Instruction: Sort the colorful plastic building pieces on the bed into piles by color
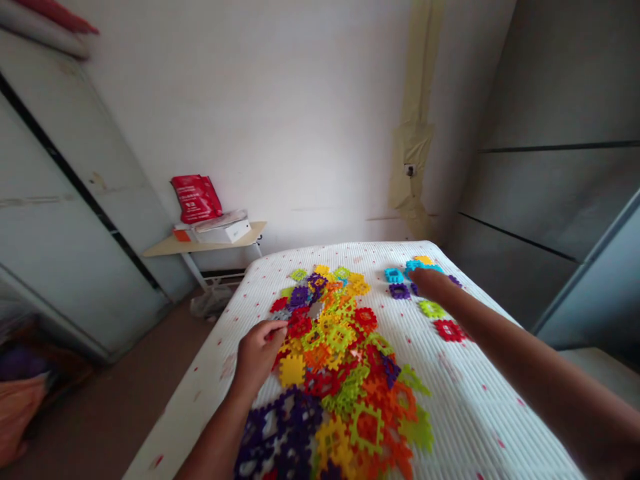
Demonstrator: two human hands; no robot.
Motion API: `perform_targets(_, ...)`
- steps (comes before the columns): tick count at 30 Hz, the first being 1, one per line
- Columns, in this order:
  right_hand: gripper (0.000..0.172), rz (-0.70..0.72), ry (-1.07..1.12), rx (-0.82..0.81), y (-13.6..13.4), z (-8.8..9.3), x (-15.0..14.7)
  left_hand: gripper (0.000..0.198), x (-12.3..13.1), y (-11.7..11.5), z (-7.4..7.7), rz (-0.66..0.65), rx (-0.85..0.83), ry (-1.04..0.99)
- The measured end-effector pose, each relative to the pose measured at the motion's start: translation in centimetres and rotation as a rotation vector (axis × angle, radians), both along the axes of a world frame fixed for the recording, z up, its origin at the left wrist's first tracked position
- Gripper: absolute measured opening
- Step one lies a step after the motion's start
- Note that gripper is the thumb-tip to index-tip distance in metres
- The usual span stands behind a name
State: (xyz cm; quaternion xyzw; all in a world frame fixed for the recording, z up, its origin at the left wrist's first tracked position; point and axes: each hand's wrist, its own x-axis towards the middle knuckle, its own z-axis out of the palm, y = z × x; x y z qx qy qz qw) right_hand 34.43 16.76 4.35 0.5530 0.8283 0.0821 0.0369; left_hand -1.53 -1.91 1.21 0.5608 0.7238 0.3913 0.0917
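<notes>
My left hand (260, 347) rests at the left edge of a heap of notched plastic building pieces (340, 333) in red, yellow, orange, green and purple. Its thumb and fingers are drawn together beside a red piece (300, 325); whatever lies between them is too small to make out. My right hand (426, 281) reaches to the far right of the bed, over light blue pieces (414, 267). Its fingers are hidden behind the hand. Close by lie another light blue piece (394, 275), a purple piece (399, 291), a green piece (431, 309) and a red piece (449, 331).
All the pieces lie on a bed with a white, red-dotted cover (200, 393). Beyond its far left corner stands a small table (165, 249) with a white box (227, 230) and a red bag (195, 199). Grey cabinets (555, 180) flank the right side.
</notes>
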Motion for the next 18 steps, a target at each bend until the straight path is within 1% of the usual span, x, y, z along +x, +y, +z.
perform_targets(1,0.026,0.028,-0.005,0.012,-0.9,-0.1,-0.3,0.033,-0.3,1.2,0.3,-0.020,-0.073,0.120)
perform_targets(4,0.026,0.138,0.027,0.033,-4.1,-1.3,-1.3,0.029,-0.9,5.1,0.8,-0.003,-0.161,0.197)
perform_targets(7,0.020,0.226,0.066,0.001,-7.3,-3.8,-1.9,0.029,-1.1,8.8,0.8,0.064,-0.258,0.265)
perform_targets(9,0.017,0.260,0.099,0.001,-8.8,-5.6,-1.9,0.030,-0.8,10.6,0.7,0.124,-0.328,0.316)
perform_targets(11,0.023,0.274,0.159,0.041,-9.7,-7.0,-1.7,0.035,-0.3,11.8,0.5,0.169,-0.387,0.369)
perform_targets(13,0.028,0.283,0.212,0.094,-10.1,-7.9,-1.4,0.038,0.5,12.5,0.3,0.198,-0.431,0.419)
perform_targets(18,0.028,0.298,0.221,0.144,-10.0,-8.5,-1.2,0.033,2.1,13.2,0.0,0.250,-0.478,0.528)
